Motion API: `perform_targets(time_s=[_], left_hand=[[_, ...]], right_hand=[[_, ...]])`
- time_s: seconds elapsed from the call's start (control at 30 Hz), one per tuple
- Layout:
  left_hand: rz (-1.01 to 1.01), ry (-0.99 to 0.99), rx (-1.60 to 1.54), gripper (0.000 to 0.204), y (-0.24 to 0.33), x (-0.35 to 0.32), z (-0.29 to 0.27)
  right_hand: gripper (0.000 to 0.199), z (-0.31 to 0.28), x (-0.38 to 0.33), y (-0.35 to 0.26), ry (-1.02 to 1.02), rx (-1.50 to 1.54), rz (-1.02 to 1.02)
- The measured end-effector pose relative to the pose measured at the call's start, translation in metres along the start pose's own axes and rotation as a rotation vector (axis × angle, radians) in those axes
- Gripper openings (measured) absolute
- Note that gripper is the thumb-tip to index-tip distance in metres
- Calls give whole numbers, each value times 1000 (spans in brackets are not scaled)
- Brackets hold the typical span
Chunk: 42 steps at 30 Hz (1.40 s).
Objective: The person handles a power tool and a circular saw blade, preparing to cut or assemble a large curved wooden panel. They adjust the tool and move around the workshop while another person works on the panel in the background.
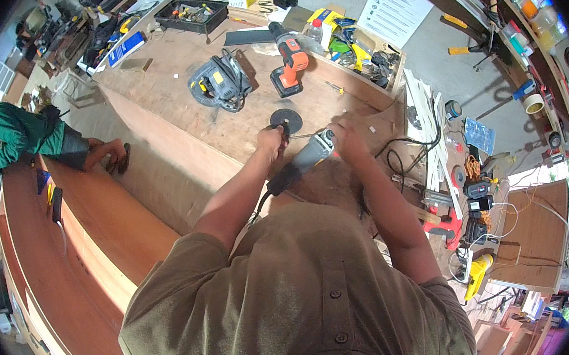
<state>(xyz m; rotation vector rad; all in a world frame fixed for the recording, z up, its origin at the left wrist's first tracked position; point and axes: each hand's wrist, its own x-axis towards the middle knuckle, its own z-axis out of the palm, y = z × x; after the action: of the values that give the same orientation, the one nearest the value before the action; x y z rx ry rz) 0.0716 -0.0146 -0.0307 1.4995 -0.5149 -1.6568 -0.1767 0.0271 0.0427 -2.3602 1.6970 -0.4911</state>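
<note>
On the wooden workbench (pixel 188 110) lies a grey and black angle grinder (pixel 301 163), its cord trailing down toward my chest. My right hand (pixel 348 140) is closed over the grinder's head end. Just left of the grinder body, my left hand (pixel 270 139) is clenched around a small dark tool (pixel 281 143). A loose black round disc (pixel 286 119) lies flat on the bench directly beyond my left hand. What sits under my right palm is hidden.
An orange cordless drill (pixel 290 62) and a grey-yellow power saw (pixel 218 82) lie farther back. Behind them are a black tool tray (pixel 192 14) and a cluttered wooden box (pixel 362 48). Another person in green (pixel 25 135) crouches left. Cables and a yellow tool (pixel 479 275) lie right.
</note>
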Motion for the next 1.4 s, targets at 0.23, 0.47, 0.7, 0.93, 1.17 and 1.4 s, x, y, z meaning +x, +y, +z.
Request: perform_targets(time_s=[0.23, 0.47, 0.7, 0.93, 1.17, 1.4], left_hand=[[705, 182, 503, 69, -36, -46, 17], [839, -65, 1267, 84, -20, -116, 21], [800, -116, 1309, 86, -31, -102, 23], [918, -46, 1336, 81, -39, -98, 24], [719, -96, 1402, 77, -25, -104, 30], [781, -116, 1350, 75, -29, -99, 28]], right_hand=[[34, -9, 8, -5, -83, -126, 45], [47, -37, 5, -41, -24, -276, 155], [30, -3, -6, 2, -97, -227, 165], [22, -4, -18, -11, 84, -4, 220], [25, -10, -89, 0, -122, -207, 265], [30, 2, -110, 27, -15, -342, 349]])
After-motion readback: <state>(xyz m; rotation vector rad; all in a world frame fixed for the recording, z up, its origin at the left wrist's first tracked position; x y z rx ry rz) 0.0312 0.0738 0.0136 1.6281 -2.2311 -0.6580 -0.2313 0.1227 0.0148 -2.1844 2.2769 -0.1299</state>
